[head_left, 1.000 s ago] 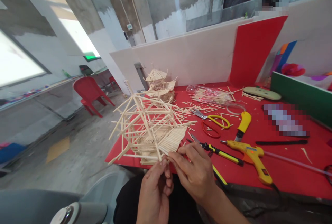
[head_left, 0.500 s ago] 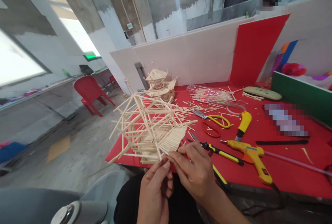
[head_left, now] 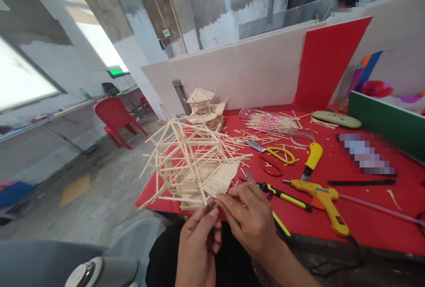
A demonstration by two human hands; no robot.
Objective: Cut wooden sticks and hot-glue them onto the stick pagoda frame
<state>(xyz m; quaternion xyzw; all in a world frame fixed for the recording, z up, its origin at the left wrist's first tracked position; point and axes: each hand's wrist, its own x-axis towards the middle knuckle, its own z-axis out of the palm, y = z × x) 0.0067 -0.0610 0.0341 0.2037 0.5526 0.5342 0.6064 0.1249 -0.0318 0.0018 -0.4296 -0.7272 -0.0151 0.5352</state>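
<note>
A pavilion-like frame of thin wooden sticks [head_left: 186, 145] stands at the near left edge of the red table. One slanted roof panel of sticks laid side by side [head_left: 221, 176] shows on its right. At the frame's near lower corner, the fingertips of my left hand [head_left: 201, 238] are pinched together by the end of a slanting beam. Close beside it, my right hand [head_left: 249, 211] pinches at the panel's lower edge. A short bit of wooden stick [head_left: 215, 206] shows between the two hands; my fingers cover most of it.
Right of my hands lie a yellow-black cutter [head_left: 287, 198], scissors [head_left: 280, 154], a yellow-handled knife [head_left: 312, 158] and a yellow glue gun [head_left: 327, 198] with its cord. Behind are loose sticks in a plastic bag [head_left: 268, 121] and a smaller stick pavilion [head_left: 202, 105].
Almost nothing differs. Both hands keep their pinch at the same corner, with only a tiny shift of the fingers; the stick frame has not moved.
</note>
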